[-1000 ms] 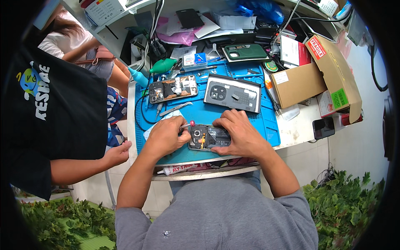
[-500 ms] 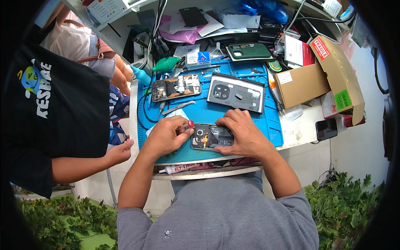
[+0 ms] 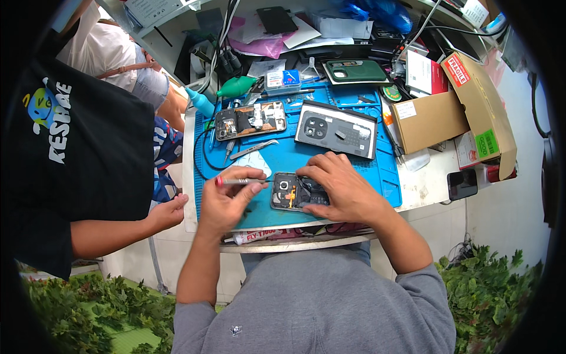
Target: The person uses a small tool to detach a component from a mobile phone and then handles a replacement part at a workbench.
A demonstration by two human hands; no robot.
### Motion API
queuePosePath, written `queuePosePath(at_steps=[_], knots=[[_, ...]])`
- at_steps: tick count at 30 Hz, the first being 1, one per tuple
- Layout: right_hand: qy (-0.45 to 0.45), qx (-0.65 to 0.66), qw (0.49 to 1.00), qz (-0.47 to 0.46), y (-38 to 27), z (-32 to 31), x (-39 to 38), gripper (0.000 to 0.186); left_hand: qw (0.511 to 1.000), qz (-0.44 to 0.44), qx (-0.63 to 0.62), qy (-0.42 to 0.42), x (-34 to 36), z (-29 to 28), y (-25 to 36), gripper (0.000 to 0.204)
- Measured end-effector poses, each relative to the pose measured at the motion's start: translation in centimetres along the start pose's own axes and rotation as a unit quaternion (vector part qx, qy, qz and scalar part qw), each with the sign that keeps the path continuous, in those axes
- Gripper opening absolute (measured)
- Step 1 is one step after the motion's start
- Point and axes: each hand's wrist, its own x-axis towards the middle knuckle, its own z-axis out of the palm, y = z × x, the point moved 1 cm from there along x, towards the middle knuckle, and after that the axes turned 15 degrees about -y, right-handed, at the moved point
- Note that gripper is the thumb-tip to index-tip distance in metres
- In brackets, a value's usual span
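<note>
My left hand (image 3: 226, 203) grips a slim screwdriver (image 3: 237, 182) with a red end cap. It lies nearly level, red end to the left, its thin tip near the top left edge of an opened phone (image 3: 283, 199). The phone's back is off, baring a round camera, an orange flex cable and a dark battery. My right hand (image 3: 348, 190) clasps the phone from the right, thumb on the near side and fingers on the far side, covering its right part. Tweezers (image 3: 254, 150) and a white card-like piece (image 3: 257, 164) lie just beyond my left hand.
On the blue mat (image 3: 385, 187) lie another opened phone (image 3: 250, 120) and a dark back cover (image 3: 336, 131). A green air blower (image 3: 237, 87) and green phone case (image 3: 355, 71) stand behind. Cardboard boxes (image 3: 430, 123) crowd the right; a person's hand (image 3: 168, 212) is at the left edge.
My left hand has drawn back a little to the left. The screwdriver has swung from pointing its red cap toward me to lying sideways. My right hand keeps its hold on the phone.
</note>
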Motion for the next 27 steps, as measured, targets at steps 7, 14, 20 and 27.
queuePosePath(at_steps=[7, 14, 20, 27], knots=[[-0.073, 0.048, 0.995, -0.044, -0.3, 0.3, 3.5, 0.059, 0.990, 0.066, 0.064, 0.106, -1.8, 3.8, -3.8, 0.016], [-0.082, 0.041, 0.995, -0.031, -0.6, 1.0, 4.1, 0.055, 0.969, 0.114, 0.196, 0.095, -1.6, 3.5, -4.0, 0.020], [-0.074, 0.057, 0.995, -0.027, -0.6, 1.1, 4.2, 0.053, 0.968, 0.113, 0.203, 0.090, -1.6, 3.5, -3.7, 0.020], [-0.080, 0.059, 0.995, -0.014, -0.6, 1.8, 4.5, 0.059, 0.964, 0.144, 0.199, 0.101, -1.7, 3.7, -4.3, 0.021]])
